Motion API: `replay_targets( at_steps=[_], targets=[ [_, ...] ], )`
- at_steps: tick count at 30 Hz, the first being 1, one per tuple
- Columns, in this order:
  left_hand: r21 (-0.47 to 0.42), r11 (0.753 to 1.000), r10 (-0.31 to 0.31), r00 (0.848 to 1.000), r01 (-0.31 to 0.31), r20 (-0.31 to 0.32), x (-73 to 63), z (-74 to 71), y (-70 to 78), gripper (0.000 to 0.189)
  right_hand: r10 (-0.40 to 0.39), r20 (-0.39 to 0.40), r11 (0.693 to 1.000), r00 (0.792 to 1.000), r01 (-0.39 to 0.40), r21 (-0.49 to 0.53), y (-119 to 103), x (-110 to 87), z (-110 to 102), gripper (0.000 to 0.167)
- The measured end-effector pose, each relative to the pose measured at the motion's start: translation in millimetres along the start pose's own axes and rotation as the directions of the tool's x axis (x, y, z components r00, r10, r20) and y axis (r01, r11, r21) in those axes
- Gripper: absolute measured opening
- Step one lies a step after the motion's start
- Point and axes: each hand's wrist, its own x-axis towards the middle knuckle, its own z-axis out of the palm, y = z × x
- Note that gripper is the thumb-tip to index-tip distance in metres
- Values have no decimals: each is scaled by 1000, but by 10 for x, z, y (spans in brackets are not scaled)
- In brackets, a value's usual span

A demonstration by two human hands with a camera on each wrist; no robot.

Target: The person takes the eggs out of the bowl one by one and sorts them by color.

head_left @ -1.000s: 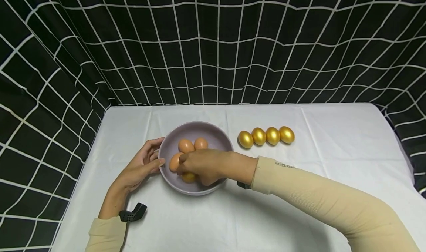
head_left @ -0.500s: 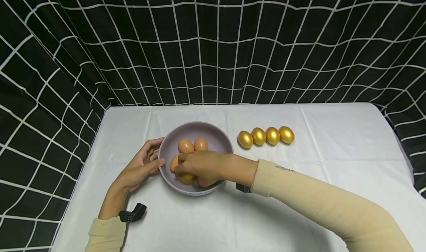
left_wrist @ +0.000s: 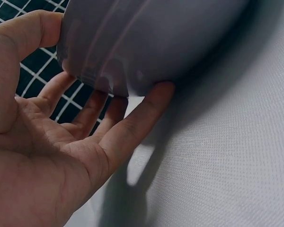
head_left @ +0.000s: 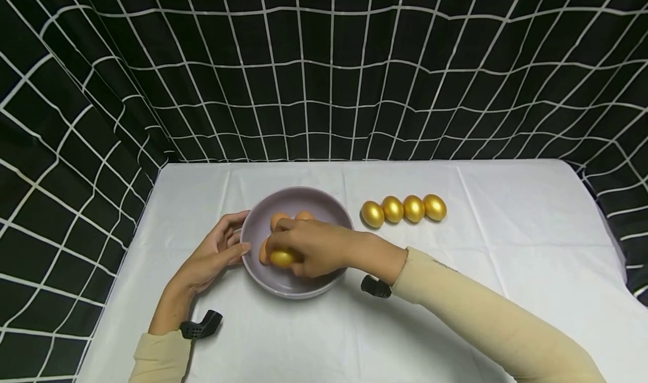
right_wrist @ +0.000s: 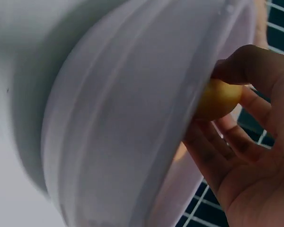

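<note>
A mauve bowl [head_left: 296,294] stands on the white cloth. My left hand [head_left: 215,257] holds its left side, thumb at the rim and fingers against the outer wall [left_wrist: 132,42]. Inside the bowl, my right hand [head_left: 321,249] grips a golden egg [head_left: 282,258] between thumb and fingers; the right wrist view shows this egg [right_wrist: 221,100] just above the rim. Brown eggs lie in the bowl: one at the back left [head_left: 278,220], one at the back right [head_left: 304,215], and one at the left [head_left: 263,252], partly covered by the right hand.
Several golden eggs [head_left: 403,209] lie in a touching row on the cloth, right of the bowl. A black curtain with a white grid [head_left: 314,79] rises behind the table and along both sides. Each wrist wears a black camera [head_left: 201,325].
My right hand has risen a little inside the bowl with the golden egg, which now shows more clearly. It covers more of the back brown eggs. The left hand has stayed on the bowl.
</note>
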Motion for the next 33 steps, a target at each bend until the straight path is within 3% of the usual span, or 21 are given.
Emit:
replay_targets(
  at_steps=[7, 12, 17, 22, 26, 33],
  targets=[
    [1, 1000, -1, 1000, 1, 0, 0, 2, -2, 69, 51, -107, 988, 993, -35, 148, 117, -138, -42, 44],
    [8, 1000, -1, 1000, 1, -8, -2, 6, 2, 69, 45, -222, 978, 974, 3, 210, 175, -204, -16, 45],
    [26, 1000, -7, 1000, 8, -11, 15, 13, -1, 70, 74, -313, 912, 947, 62, 406, 215, -307, 25, 48],
    [32, 999, -12, 1000, 12, -14, 20, 11, -8, 71, 165, -359, 845, 919, 57, 533, 250, -411, 50, 46],
    [31, 999, -10, 1000, 11, -14, 16, 2, -7, 70, 231, -394, 815, 890, 45, 578, 288, -500, 54, 46],
    [34, 999, -11, 1000, 12, -25, 2, 10, 11, 70, 325, -460, 792, 826, 27, 610, 356, -640, 78, 44]
  ],
)
